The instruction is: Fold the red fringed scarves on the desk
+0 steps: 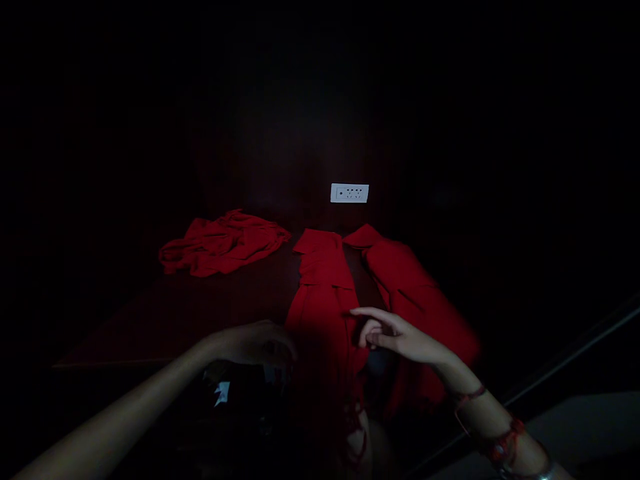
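Note:
The scene is very dark. A red garment (325,280) lies spread on a dark table, running from the far middle toward me, with a second red panel (410,280) beside it on the right. My left hand (260,341) rests at the garment's near left edge, fingers curled down; what it grips is hidden in shadow. My right hand (395,333) hovers over the garment's near part, index finger stretched left and the other fingers loosely bent. Red thread bands circle my right wrist (500,440).
A crumpled pile of red cloth (223,243) lies at the table's far left. A white socket plate (349,193) sits on the dark wall behind. The table's left edge (110,363) is faintly visible. A pale floor patch (575,427) shows at lower right.

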A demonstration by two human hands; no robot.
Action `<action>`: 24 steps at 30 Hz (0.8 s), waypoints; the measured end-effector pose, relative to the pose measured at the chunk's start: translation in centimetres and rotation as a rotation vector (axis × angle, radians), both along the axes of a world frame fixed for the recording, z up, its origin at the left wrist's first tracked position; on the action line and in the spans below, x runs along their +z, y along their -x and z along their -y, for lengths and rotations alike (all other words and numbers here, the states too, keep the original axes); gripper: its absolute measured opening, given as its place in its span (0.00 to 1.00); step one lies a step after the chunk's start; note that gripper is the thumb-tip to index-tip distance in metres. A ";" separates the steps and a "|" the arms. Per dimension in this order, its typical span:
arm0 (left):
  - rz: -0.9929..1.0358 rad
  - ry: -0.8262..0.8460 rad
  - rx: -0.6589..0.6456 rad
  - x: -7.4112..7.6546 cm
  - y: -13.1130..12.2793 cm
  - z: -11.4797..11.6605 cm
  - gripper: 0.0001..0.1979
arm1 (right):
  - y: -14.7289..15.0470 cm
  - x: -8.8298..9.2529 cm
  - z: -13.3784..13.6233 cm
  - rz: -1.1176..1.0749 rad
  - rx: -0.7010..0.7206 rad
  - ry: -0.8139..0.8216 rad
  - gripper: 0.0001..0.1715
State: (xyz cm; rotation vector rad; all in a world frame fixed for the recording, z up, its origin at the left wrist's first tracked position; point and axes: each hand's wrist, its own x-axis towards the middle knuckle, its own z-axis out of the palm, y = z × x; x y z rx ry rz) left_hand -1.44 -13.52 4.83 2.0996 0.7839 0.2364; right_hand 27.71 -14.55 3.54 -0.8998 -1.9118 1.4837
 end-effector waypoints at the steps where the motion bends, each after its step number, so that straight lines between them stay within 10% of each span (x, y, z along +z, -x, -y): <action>1: 0.014 -0.020 0.071 -0.2 -0.1 -0.2 0.08 | 0.3 -0.6 -0.3 0.032 -0.076 -0.043 0.24; 9: 0.062 -0.050 0.762 -2.9 -4.1 -5.6 0.11 | 4.8 -1.6 -5.1 0.512 -0.540 -0.291 0.02; 24: 0.403 0.515 0.933 -1.4 -6.3 -5.6 0.09 | 7.3 -2.1 -7.0 0.150 -0.482 0.149 0.06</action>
